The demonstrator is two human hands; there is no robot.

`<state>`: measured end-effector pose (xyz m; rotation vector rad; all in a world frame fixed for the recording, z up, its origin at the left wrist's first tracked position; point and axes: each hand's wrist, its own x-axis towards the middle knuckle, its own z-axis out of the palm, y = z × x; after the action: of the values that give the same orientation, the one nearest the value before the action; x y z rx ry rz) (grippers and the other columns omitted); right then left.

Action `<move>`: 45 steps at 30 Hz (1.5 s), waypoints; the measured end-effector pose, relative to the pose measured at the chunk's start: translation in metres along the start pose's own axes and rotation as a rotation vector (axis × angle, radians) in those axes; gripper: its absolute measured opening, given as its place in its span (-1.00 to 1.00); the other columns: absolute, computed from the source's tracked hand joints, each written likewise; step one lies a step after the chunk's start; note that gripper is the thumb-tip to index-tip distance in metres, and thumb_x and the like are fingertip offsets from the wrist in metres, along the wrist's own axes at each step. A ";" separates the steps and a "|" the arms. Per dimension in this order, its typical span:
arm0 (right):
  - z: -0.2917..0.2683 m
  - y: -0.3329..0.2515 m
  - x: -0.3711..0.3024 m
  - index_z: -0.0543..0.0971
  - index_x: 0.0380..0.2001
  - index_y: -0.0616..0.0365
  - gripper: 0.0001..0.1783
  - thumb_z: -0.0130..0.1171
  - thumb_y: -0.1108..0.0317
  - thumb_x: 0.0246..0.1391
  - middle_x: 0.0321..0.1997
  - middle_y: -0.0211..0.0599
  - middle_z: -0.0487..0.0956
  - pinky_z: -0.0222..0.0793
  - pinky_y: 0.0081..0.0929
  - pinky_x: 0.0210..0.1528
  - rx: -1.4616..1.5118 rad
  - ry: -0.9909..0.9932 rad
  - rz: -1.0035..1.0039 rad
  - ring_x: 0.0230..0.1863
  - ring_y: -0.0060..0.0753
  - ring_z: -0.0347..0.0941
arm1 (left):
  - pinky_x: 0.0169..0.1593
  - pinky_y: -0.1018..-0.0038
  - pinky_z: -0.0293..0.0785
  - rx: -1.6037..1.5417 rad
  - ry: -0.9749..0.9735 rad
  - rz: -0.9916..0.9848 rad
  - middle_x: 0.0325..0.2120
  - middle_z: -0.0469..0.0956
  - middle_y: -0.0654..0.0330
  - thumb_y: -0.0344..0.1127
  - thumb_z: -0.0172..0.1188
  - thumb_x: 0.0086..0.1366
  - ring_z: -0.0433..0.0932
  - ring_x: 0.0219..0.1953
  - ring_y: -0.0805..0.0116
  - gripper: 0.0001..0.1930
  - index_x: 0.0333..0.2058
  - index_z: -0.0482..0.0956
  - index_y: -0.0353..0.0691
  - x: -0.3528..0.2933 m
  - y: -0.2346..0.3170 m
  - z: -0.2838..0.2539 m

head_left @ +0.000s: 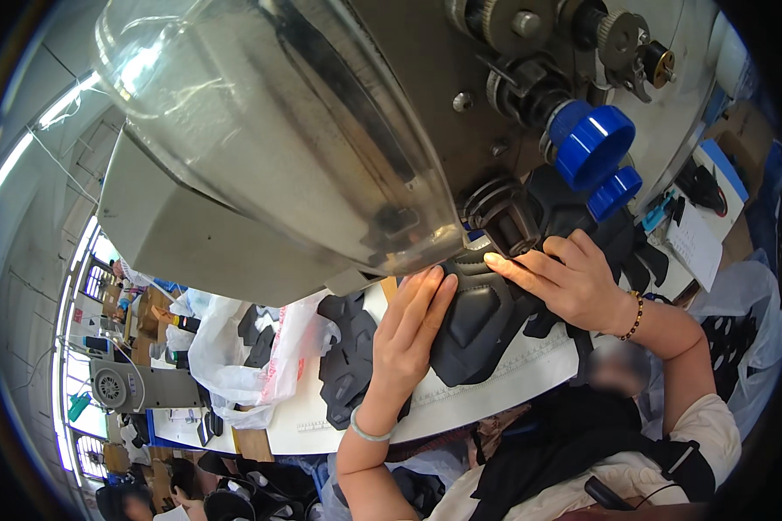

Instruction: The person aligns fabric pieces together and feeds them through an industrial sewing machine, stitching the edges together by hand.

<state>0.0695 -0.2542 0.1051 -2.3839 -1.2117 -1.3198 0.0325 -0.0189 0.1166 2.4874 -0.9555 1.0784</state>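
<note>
A black moulded padded piece [473, 334] with raised panels lies on the white table [530, 369], its far end beneath the presser area of a sewing machine [161, 230]. My left hand [408, 326] rests along the piece's left edge, fingers stretched out flat and close together. From the right, my right hand [573, 282] reaches in with extended fingers touching its top by the dark machine part [506, 221]; the other fingers are bent and apart. Neither hand is wrapped round the piece. The needle itself is hidden.
A clear curved cover [278, 130] and two blue knobs [595, 148] hang close above my hands. More black pieces [347, 352] lie left, beside a white plastic bag [235, 356]. Papers and scissors [708, 191] sit at right. Other people work at far left.
</note>
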 end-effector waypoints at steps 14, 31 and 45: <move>-0.007 0.008 0.011 0.57 -0.04 0.03 -0.55 0.10 0.42 -0.10 -0.03 -0.54 0.49 0.17 -0.54 -0.33 0.100 -0.034 -0.006 -0.35 -0.48 0.26 | 0.06 0.30 0.46 -0.028 -0.165 -0.076 -0.11 0.52 0.07 -0.53 0.09 0.00 0.50 -0.03 0.12 -0.53 -0.02 0.52 -0.34 0.020 0.006 -0.021; 0.003 0.007 0.016 0.59 -0.13 0.17 -0.61 0.12 0.43 -0.13 -0.01 -0.29 0.52 0.30 -0.20 0.09 0.257 0.002 0.104 0.05 -0.17 0.38 | 0.02 0.29 0.48 -0.045 -0.125 -0.088 -0.14 0.54 0.05 -0.49 0.20 -0.10 0.52 -0.03 0.02 -0.62 -0.19 0.59 -0.30 0.018 -0.011 -0.014; 0.006 0.004 0.012 0.59 -0.12 0.18 -0.59 0.11 0.41 -0.15 0.01 -0.24 0.49 0.30 -0.11 0.12 0.240 0.038 0.096 0.06 -0.12 0.37 | 0.11 0.23 0.46 -0.110 -0.114 -0.076 -0.18 0.56 0.04 -0.50 0.17 -0.12 0.53 -0.03 0.05 -0.61 -0.20 0.62 -0.29 0.017 -0.011 -0.013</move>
<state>0.0790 -0.2471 0.1117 -2.2093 -1.1569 -1.1163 0.0409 -0.0127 0.1379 2.4958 -0.9163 0.8453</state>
